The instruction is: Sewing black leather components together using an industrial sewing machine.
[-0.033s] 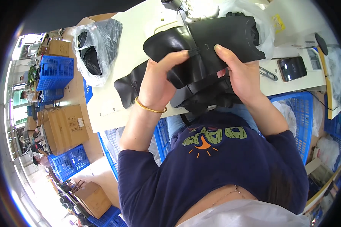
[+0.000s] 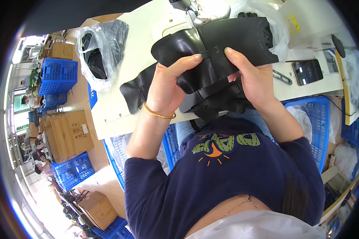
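Cream in colour, a worktable (image 2: 141,44) is flanked near its right front by a blue basket (image 2: 321,119) and topped at left by a clear plastic bag (image 2: 117,44) of dark contents. Over it, a black panel (image 2: 239,34), glossy at its left end and notched at its right, is held before the chest, with other black pieces (image 2: 223,101) bunched beneath. The panel is gripped by the left hand (image 2: 167,89), thumb pressed near a cross seam (image 2: 200,42), fingers hidden underneath, and pinched at its lower edge by the right hand (image 2: 259,81), thumb on top, the fingers mostly concealed. By appearance, the seam is being flattened or checked; for the next move, even pressure from both thumbs is called for. At right, a phone (image 2: 308,72) is seen lying flat.
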Demonstrator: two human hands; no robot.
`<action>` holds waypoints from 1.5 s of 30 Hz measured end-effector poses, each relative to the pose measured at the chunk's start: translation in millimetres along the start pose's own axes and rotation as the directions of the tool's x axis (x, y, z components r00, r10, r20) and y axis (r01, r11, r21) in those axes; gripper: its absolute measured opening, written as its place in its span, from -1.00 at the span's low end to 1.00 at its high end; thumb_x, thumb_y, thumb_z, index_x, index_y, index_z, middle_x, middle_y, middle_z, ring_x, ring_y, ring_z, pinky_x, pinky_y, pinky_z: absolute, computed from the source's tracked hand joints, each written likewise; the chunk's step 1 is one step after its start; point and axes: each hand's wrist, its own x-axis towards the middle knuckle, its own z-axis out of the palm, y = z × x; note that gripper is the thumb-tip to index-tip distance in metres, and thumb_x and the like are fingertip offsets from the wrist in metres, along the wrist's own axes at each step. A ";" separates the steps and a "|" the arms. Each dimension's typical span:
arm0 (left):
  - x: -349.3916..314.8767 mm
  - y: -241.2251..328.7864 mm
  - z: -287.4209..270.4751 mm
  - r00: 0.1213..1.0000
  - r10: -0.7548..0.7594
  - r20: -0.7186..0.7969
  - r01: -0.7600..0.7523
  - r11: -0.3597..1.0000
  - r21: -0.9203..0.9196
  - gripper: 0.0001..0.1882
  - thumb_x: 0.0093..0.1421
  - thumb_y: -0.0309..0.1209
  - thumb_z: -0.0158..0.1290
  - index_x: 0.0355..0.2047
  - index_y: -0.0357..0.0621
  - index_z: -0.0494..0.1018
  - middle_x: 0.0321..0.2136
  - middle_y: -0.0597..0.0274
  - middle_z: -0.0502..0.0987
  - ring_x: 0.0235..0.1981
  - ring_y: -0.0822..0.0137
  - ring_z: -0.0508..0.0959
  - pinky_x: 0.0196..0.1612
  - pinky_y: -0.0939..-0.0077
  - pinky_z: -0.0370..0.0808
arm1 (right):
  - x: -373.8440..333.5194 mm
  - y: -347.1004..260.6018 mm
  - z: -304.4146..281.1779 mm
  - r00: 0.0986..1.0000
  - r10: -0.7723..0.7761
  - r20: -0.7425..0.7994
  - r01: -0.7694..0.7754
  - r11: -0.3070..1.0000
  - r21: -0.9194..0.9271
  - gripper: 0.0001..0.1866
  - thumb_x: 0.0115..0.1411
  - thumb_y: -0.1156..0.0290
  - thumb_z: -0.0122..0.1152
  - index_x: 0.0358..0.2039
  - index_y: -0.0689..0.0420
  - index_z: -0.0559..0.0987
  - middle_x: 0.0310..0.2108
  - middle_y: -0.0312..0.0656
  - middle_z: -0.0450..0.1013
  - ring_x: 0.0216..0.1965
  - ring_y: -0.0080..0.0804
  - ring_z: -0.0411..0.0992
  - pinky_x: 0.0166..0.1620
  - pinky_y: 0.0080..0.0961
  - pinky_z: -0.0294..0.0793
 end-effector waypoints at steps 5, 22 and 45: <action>-3.4 -3.0 3.2 1.000 0.026 0.012 -0.027 0.999 0.027 -0.75 0.03 -0.62 0.15 -0.23 -0.23 0.48 -0.33 0.22 0.57 -0.31 0.40 0.57 -0.18 0.50 0.52 | -4.2 1.2 1.5 0.998 -0.022 0.065 0.020 0.999 0.032 -0.79 0.16 0.41 0.22 -0.20 0.17 0.52 -0.36 -0.30 0.49 -0.44 -0.65 0.45 -0.55 -0.70 0.45; -6.0 -6.1 7.5 0.964 0.264 0.026 -0.263 0.937 0.229 -0.75 -0.07 -0.74 0.18 -0.34 -0.27 0.52 -0.40 0.22 0.58 -0.39 0.42 0.58 -0.26 0.57 0.54 | -11.1 12.4 1.4 0.986 -0.092 0.136 0.107 0.988 -0.110 -0.76 0.17 0.50 0.19 -0.14 0.20 0.49 -0.23 -0.28 0.47 -0.26 -0.58 0.45 -0.23 -0.65 0.47; -5.9 -8.5 4.3 0.963 0.269 -0.006 -0.262 0.942 0.207 -0.74 -0.05 -0.71 0.16 -0.29 -0.27 0.51 -0.39 0.23 0.58 -0.37 0.42 0.57 -0.23 0.57 0.52 | -8.7 21.9 10.3 0.963 -0.223 0.151 0.215 0.974 0.066 -0.78 0.15 0.61 0.17 -0.16 0.23 0.48 -0.25 -0.30 0.46 -0.26 -0.61 0.42 -0.17 -0.66 0.44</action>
